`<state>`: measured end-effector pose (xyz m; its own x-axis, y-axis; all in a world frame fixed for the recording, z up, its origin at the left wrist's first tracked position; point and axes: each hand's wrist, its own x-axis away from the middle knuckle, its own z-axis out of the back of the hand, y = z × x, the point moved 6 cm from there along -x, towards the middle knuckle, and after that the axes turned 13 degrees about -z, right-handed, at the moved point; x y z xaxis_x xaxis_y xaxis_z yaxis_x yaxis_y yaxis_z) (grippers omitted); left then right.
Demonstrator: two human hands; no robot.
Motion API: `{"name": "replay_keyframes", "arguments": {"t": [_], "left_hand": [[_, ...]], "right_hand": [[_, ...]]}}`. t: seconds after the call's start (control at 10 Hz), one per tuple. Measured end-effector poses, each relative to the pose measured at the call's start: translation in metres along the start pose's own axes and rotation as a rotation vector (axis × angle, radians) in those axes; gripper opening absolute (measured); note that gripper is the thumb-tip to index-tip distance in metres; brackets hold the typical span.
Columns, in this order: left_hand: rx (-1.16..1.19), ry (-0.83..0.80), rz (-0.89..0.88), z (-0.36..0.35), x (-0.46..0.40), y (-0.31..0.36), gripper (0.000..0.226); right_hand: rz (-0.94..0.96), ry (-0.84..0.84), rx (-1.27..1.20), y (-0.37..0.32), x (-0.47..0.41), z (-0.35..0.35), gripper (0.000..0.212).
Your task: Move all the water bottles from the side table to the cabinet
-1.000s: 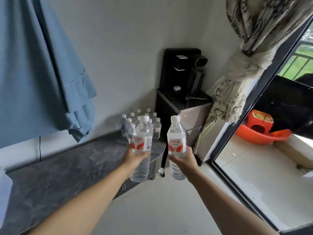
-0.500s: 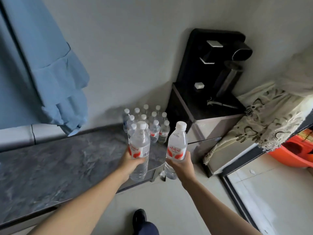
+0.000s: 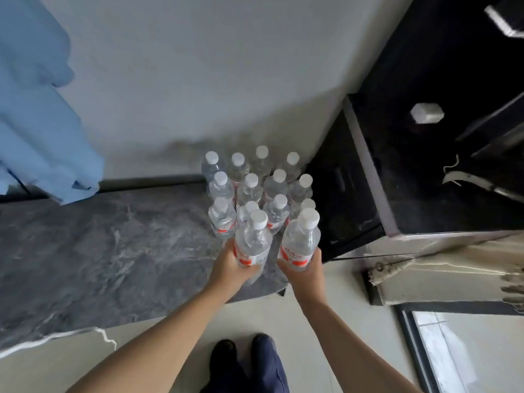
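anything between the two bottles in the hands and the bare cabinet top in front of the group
Nothing visible. The left hand and right hand hold bottles above the bare grey cabinet top, just in front of the standing bottles.

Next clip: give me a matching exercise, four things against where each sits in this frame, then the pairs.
Things:
1. left hand
2. right hand
3. blue cloth
4. shoes

Places:
A. hanging at upper left
B. on the floor at bottom centre
C. around the bottle nearer the black cabinet
D. around the bottle over the grey countertop

Pairs: 1-D, 2-C, 3-A, 4-B
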<state>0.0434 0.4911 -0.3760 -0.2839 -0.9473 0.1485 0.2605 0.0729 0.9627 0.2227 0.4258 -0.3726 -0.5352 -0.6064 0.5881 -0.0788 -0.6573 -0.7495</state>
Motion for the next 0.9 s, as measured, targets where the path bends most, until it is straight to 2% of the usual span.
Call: {"name": "replay_keyframes", "arguments": {"t": [0.1, 0.2, 0.4, 0.5, 0.6, 0.8, 0.9], "left_hand": [[0.019, 0.067, -0.071, -0.024, -0.027, -0.039, 0.058], [0.002, 0.19, -0.122, -0.036, -0.042, -0.073, 0.056], [-0.066, 0.345, -0.229, -0.054, -0.05, -0.099, 0.069], [-0.042, 0.347, -0.281, -0.066, -0.052, -0.11, 0.065], [-0.042, 0.316, -0.257, -0.071, -0.055, -0.119, 0.064], [-0.044, 0.219, -0.183, -0.064, -0.054, -0.096, 0.065], [-0.112, 0.118, -0.064, -0.054, -0.036, -0.086, 0.081]], "right_hand": [[0.021, -0.04, 0.023, 0.02, -0.052, -0.027, 0.066], [0.026, 0.012, 0.017, 0.042, -0.09, -0.042, 0.064], [0.065, -0.018, 0.032, 0.07, -0.13, -0.057, 0.073], [0.059, -0.077, 0.001, 0.082, -0.141, -0.058, 0.077], [0.048, -0.103, 0.035, 0.082, -0.146, -0.057, 0.082], [0.013, -0.123, 0.247, 0.07, -0.129, -0.047, 0.076], [-0.028, -0.105, 0.271, 0.057, -0.098, -0.031, 0.087]]}}
